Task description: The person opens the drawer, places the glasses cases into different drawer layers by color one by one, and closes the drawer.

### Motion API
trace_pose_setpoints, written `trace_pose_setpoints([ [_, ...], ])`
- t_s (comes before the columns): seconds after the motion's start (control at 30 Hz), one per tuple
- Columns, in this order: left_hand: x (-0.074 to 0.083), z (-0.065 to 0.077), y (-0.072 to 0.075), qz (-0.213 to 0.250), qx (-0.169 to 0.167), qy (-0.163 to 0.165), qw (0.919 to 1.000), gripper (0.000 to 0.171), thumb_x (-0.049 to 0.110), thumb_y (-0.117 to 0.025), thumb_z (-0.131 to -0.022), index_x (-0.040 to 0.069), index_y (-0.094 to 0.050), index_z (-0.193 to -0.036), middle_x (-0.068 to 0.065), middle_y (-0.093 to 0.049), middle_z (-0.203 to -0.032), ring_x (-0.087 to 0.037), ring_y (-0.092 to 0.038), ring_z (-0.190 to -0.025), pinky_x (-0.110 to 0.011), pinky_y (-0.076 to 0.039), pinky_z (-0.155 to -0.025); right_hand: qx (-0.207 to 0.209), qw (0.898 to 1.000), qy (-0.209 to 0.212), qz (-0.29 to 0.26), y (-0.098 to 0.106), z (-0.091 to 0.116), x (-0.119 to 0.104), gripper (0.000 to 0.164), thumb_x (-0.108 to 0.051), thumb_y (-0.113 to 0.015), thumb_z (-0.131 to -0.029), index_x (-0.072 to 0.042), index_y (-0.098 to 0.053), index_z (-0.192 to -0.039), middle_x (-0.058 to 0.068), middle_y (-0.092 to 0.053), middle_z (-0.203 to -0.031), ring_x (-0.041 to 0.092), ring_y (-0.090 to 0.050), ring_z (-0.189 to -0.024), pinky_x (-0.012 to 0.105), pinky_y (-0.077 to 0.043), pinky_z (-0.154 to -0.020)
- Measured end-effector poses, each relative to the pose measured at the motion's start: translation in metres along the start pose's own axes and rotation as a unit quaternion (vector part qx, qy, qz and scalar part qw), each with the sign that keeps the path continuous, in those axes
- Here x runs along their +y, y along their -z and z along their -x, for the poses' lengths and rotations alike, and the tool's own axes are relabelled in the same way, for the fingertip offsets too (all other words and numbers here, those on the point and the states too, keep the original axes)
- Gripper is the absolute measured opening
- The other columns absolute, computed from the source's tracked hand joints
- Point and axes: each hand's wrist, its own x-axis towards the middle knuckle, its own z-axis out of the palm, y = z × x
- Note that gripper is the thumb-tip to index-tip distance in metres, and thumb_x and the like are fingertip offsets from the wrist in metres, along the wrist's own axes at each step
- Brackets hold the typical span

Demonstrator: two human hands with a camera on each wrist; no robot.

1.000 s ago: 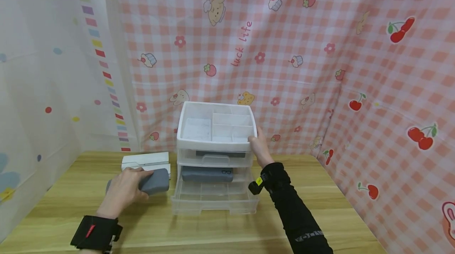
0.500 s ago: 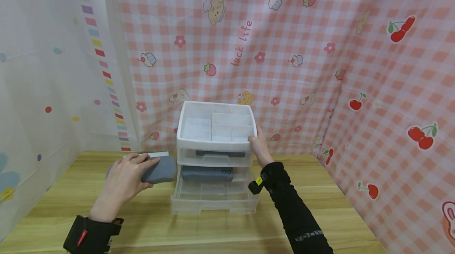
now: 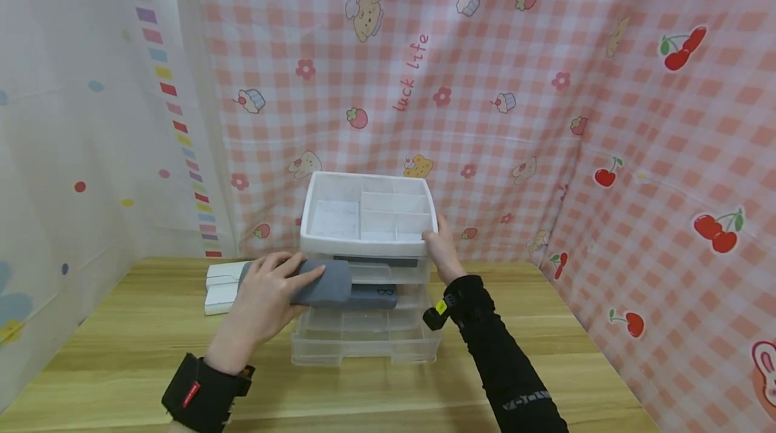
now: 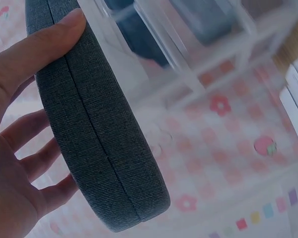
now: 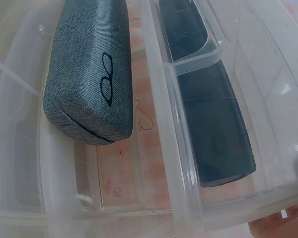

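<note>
My left hand [image 3: 267, 298] grips a grey-blue fabric glasses case [image 3: 326, 283], thumb and fingers on opposite sides in the left wrist view. The case is held at the front left of a white-topped drawer organizer [image 3: 364, 246] and overlaps its shut upper drawer. Below, a clear drawer [image 3: 364, 351] is pulled out, with another grey glasses case [image 5: 89, 74] marked by a glasses outline lying at its back. A dark oblong case [image 5: 216, 124] shows through the upper drawer. My right hand [image 3: 444, 251] holds the organizer's right side, thumb on the top rim.
White oblong boxes [image 3: 223, 288] lie left of the organizer, partly behind my left hand. The compartmented top tray [image 3: 336, 219] faces up. A checked curtain [image 3: 388, 103] hangs directly behind, and the wooden table [image 3: 515, 365] spreads around.
My left hand has lifted the glasses case off the white boxes' area and carried it right, to the front of the organizer. The right hand has stayed in place.
</note>
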Motion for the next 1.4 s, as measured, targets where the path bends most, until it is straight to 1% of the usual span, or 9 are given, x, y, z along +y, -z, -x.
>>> trace_pose_setpoints([
  [0.1, 0.008, -0.005, -0.005, 0.002, 0.005, -0.016, 0.9999, 0.066, 0.031, -0.09, -0.053, 0.023, -0.07, -0.116, -0.01, -0.065, -0.116, -0.03, -0.057, -0.107, -0.049, -0.048, -0.087, -0.002, 1.0, 0.001, -0.005, 0.0, 0.0, -0.001, 0.064, -0.002, -0.038, -0.086, -0.009, -0.025, -0.148, 0.014, -0.034, -0.148, 0.033, -0.036, -0.129, 0.055, -0.025, -0.114],
  [0.23, 0.018, -0.011, -0.013, 0.006, 0.006, -0.029, 0.9995, 0.066, 0.033, -0.09, -0.054, 0.024, -0.07, -0.116, -0.008, -0.065, -0.116, -0.028, -0.057, -0.106, -0.047, -0.048, -0.087, -0.002, 1.0, 0.001, -0.008, 0.0, 0.0, -0.002, 0.064, -0.002, -0.038, -0.086, -0.009, -0.025, -0.148, 0.014, -0.034, -0.148, 0.033, -0.036, -0.128, 0.055, -0.025, -0.113],
  [0.5, 0.038, -0.02, -0.024, 0.009, -0.013, -0.042, 0.999, 0.063, 0.034, -0.089, -0.057, 0.026, -0.069, -0.116, -0.009, -0.065, -0.118, -0.029, -0.057, -0.108, -0.046, -0.048, -0.087, 0.001, 1.0, 0.001, -0.001, -0.001, 0.0, -0.002, 0.065, -0.002, -0.037, -0.086, -0.009, -0.024, -0.149, 0.014, -0.033, -0.148, 0.033, -0.035, -0.131, 0.055, -0.025, -0.113],
  [0.7, 0.049, -0.022, -0.033, 0.0, -0.034, -0.056, 0.9978, 0.06, 0.039, -0.086, -0.059, 0.028, -0.069, -0.116, -0.008, -0.065, -0.119, -0.028, -0.057, -0.108, -0.045, -0.049, -0.088, -0.003, 1.0, 0.0, -0.006, 0.0, 0.0, -0.001, 0.064, -0.002, -0.037, -0.087, -0.01, -0.024, -0.149, 0.014, -0.034, -0.148, 0.034, -0.036, -0.13, 0.055, -0.027, -0.112],
  [0.93, 0.056, -0.022, -0.046, 0.015, -0.063, -0.052, 0.9965, 0.056, 0.037, -0.087, -0.06, 0.029, -0.071, -0.113, -0.009, -0.066, -0.119, -0.028, -0.057, -0.108, -0.045, -0.048, -0.087, -0.008, 1.0, 0.002, -0.009, 0.0, -0.002, 0.002, 0.063, -0.002, -0.037, -0.088, -0.011, -0.025, -0.149, 0.015, -0.033, -0.149, 0.034, -0.035, -0.131, 0.056, -0.026, -0.113],
  [1.1, 0.061, -0.023, -0.053, 0.01, -0.075, -0.056, 0.9956, 0.055, 0.037, -0.088, -0.059, 0.03, -0.072, -0.11, -0.006, -0.066, -0.117, -0.026, -0.057, -0.106, -0.044, -0.048, -0.087, -0.002, 1.0, 0.0, -0.005, 0.0, 0.0, 0.002, 0.062, -0.002, -0.037, -0.088, -0.011, -0.025, -0.148, 0.014, -0.034, -0.148, 0.034, -0.036, -0.131, 0.055, -0.027, -0.113],
  [1.2, 0.064, -0.024, -0.056, 0.012, -0.093, -0.058, 0.9939, 0.055, 0.038, -0.087, -0.059, 0.031, -0.071, -0.111, -0.004, -0.067, -0.116, -0.025, -0.057, -0.106, -0.043, -0.048, -0.087, 0.0, 1.0, 0.0, -0.007, 0.0, 0.0, 0.002, 0.063, -0.002, -0.037, -0.087, -0.01, -0.026, -0.148, 0.014, -0.034, -0.148, 0.033, -0.037, -0.129, 0.055, -0.027, -0.112],
  [1.33, 0.066, -0.024, -0.06, 0.028, -0.117, -0.053, 0.9913, 0.055, 0.037, -0.087, -0.059, 0.031, -0.072, -0.111, -0.004, -0.067, -0.115, -0.025, -0.058, -0.105, -0.043, -0.049, -0.086, 0.001, 1.0, 0.003, -0.007, -0.001, 0.0, 0.001, 0.064, -0.001, -0.038, -0.086, -0.009, -0.025, -0.148, 0.015, -0.034, -0.148, 0.033, -0.037, -0.128, 0.055, -0.027, -0.112],
  [1.4, 0.065, -0.024, -0.062, 0.046, -0.129, -0.046, 0.9895, 0.055, 0.035, -0.088, -0.059, 0.03, -0.072, -0.111, -0.004, -0.068, -0.115, -0.025, -0.059, -0.104, -0.044, -0.05, -0.086, 0.001, 1.0, 0.004, -0.004, 0.0, 0.0, 0.001, 0.065, -0.001, -0.037, -0.086, -0.009, -0.025, -0.149, 0.015, -0.034, -0.148, 0.033, -0.036, -0.128, 0.055, -0.027, -0.112],
])
